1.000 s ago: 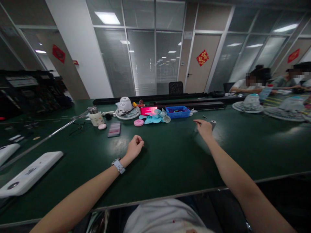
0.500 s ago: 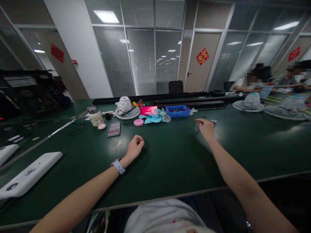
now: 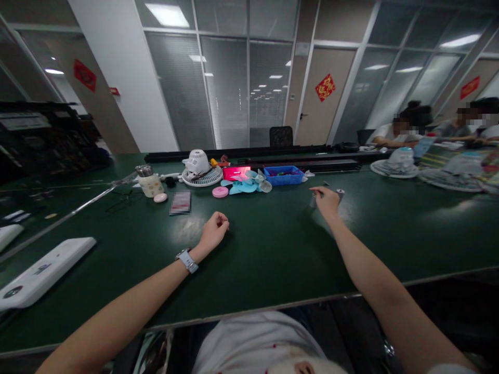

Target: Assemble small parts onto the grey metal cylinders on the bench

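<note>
My left hand, with a watch on its wrist, rests over the green table with fingers curled; what it holds, if anything, is hidden. To the right, my right hand is beside two small cylinders. One cylinder stands under its fingertips; the other shows just behind the hand. Its fingers are bent and partly hidden, so its hold on them is unclear. Beyond my hands lie light blue fan blades, a pink disc and a blue tray with small parts.
A white fan part, a bottle and a blurred card stand at the left back. A long white device lies left. Black rails run along the back. People sit at far right behind fan parts.
The camera view has tilted and shifted slightly. Both hands hold nearly the same poses over the table.
</note>
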{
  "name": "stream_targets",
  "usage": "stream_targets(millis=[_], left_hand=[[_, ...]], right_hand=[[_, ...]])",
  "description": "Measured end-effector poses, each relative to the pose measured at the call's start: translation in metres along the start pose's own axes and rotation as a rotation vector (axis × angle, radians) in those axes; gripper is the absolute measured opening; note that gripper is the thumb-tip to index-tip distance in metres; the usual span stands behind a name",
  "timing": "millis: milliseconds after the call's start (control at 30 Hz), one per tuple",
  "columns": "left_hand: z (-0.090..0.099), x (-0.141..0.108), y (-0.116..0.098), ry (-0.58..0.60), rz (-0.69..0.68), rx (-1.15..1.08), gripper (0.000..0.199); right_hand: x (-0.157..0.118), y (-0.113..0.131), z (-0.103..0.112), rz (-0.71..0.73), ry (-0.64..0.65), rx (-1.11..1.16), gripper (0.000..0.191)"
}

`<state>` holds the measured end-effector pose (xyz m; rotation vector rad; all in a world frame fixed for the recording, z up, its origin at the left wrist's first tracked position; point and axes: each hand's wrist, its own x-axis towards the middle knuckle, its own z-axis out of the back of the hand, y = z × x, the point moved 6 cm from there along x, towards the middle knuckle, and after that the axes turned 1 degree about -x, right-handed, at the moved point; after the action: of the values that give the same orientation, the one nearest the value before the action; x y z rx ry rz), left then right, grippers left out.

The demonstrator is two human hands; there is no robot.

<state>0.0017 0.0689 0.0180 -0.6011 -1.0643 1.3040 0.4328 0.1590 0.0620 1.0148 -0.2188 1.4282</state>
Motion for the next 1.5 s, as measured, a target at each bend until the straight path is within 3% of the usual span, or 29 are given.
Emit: stream_targets(millis=[267,367,433,500,600,700,800,900,1100,1233,1333,1433,1500], left_hand=[[0.000,0.000,0.000,0.005,0.012,0.009,0.007],[0.000,0.000,0.002,0.013,0.026,0.018,0.007],[-0.001,0.000,0.002,0.034,0.016,0.014,0.009],[-0.003,-0.001,-0.002,0.067,-0.016,0.009,0.014],[-0.008,-0.007,-0.015,0.126,-0.098,0.013,0.029],[-0.011,-0.014,-0.033,0.159,-0.184,0.047,0.041],[-0.015,-0.020,-0.047,0.180,-0.273,0.069,0.044],[-0.020,-0.024,-0.053,0.194,-0.362,0.096,0.036],[-0.025,-0.018,-0.057,0.152,-0.333,0.081,0.026],[-0.012,-0.009,-0.062,0.066,-0.312,0.032,0.026],[0.001,-0.004,-0.053,0.009,-0.287,0.118,0.028],[-0.001,-0.003,-0.033,0.097,-0.260,0.298,0.027],[-0.006,-0.004,-0.020,0.180,-0.239,0.368,0.027]], right_hand=[[-0.002,-0.007,0.001,-0.137,-0.020,-0.030,0.036],[-0.005,-0.021,-0.006,-0.320,0.075,-0.038,0.051],[-0.008,-0.025,-0.010,-0.405,0.138,-0.042,0.046],[-0.011,-0.015,-0.014,-0.405,0.143,0.015,0.040],[-0.026,0.036,-0.029,-0.297,0.209,0.295,0.040],[-0.065,0.116,-0.050,-0.148,0.451,0.653,0.044],[-0.110,0.185,-0.057,0.015,0.679,0.818,0.043],[-0.137,0.215,-0.052,0.108,0.772,0.857,0.035],[-0.143,0.212,-0.053,0.042,0.833,0.948,0.038],[-0.147,0.211,-0.059,-0.002,0.851,0.973,0.040],[-0.150,0.213,-0.059,0.015,0.831,0.961,0.042],[-0.143,0.208,-0.060,0.030,0.799,0.944,0.040],[-0.125,0.191,-0.063,-0.017,0.734,0.943,0.039]])
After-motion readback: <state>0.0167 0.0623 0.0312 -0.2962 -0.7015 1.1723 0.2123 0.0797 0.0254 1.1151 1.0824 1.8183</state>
